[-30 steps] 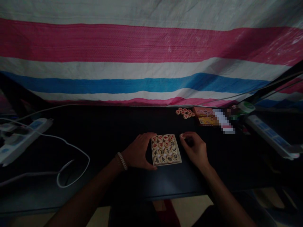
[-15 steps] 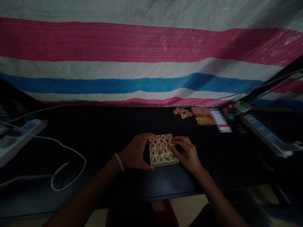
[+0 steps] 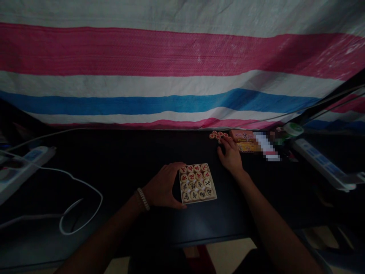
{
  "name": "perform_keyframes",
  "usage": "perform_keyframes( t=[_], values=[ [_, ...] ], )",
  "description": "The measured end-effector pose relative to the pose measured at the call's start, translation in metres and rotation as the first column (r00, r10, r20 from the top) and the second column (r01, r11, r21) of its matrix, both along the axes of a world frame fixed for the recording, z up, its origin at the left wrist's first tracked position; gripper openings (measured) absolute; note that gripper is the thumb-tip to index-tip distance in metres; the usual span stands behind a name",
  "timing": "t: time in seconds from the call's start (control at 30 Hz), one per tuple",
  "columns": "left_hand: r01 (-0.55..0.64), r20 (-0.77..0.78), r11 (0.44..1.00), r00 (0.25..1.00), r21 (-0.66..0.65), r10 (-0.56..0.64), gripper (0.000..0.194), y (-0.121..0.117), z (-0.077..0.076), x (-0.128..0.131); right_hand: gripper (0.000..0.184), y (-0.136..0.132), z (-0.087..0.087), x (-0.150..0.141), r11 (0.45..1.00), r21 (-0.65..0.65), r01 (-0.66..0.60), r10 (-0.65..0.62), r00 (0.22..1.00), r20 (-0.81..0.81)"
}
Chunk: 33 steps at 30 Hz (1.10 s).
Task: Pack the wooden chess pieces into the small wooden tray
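Note:
A small square wooden tray (image 3: 214,190) full of round Chinese chess pieces (image 3: 196,182) with red and black characters lies on the dark table (image 3: 119,160). My left hand (image 3: 163,186) grips the tray's left side, thumb at the near corner, fingers at the far edge. My right hand (image 3: 230,155) is stretched to the back of the table, its fingertips on a small heap of loose chess pieces (image 3: 217,135); the fingers are bent over the pieces and I cannot make out whether they hold one.
An orange box (image 3: 242,139) lies right of the loose pieces. A green-capped jar (image 3: 293,129) and a power strip (image 3: 322,161) are at the right. Another power strip (image 3: 19,167) with a white cable (image 3: 82,213) is at the left. A striped tarp (image 3: 182,68) hangs behind.
My right hand left the tray's right edge and reached back to the loose pieces. My left hand has kept its hold on the tray.

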State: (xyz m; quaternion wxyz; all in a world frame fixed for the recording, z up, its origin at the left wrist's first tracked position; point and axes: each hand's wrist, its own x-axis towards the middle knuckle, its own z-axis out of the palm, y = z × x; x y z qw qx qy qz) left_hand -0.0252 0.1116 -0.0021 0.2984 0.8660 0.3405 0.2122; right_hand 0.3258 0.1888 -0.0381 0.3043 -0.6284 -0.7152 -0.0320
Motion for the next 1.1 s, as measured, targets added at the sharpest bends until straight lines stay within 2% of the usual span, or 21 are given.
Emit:
perform_keyframes(
  t=[0.1, 0.23, 0.47, 0.73, 0.9, 1.0, 1.1],
  values=[
    [0.000, -0.015, 1.000, 1.000, -0.003, 0.000, 0.132, 0.000, 0.000, 0.001, 0.031, -0.008, 0.000, -0.002, 1.000, 0.029, 0.005, -0.006, 1.000, 0.024],
    [-0.006, -0.014, 1.000, 1.000, -0.015, 0.005, 0.132, 0.000, 0.001, 0.002, 0.019, -0.040, 0.005, -0.007, 0.997, 0.049, -0.055, 0.051, 0.996, 0.072],
    [-0.006, -0.016, 1.000, 1.000, -0.027, 0.006, 0.130, 0.000, 0.004, 0.003, 0.012, -0.108, 0.012, -0.013, 0.981, 0.051, -0.186, 0.182, 0.981, 0.069],
    [0.002, -0.002, 1.000, 1.000, -0.019, -0.002, 0.130, 0.001, 0.001, 0.003, 0.010, -0.144, 0.014, -0.027, 0.986, 0.020, -0.167, 0.168, 0.984, -0.060],
    [-0.004, -0.001, 1.000, 1.000, -0.007, 0.004, 0.129, 0.000, 0.002, 0.003, 0.009, -0.167, 0.036, -0.061, 0.993, 0.024, -0.113, 0.115, 0.966, -0.230],
    [-0.007, -0.009, 1.000, 1.000, -0.015, 0.007, 0.128, -0.001, 0.004, 0.004, 0.009, -0.173, 0.049, -0.095, 0.977, -0.012, -0.213, 0.194, 0.910, -0.366],
    [-0.012, -0.010, 1.000, 1.000, -0.022, 0.012, 0.126, -0.001, 0.005, 0.004, 0.014, -0.169, 0.053, -0.129, 0.950, -0.002, -0.312, 0.282, 0.860, -0.426]
  ],
)
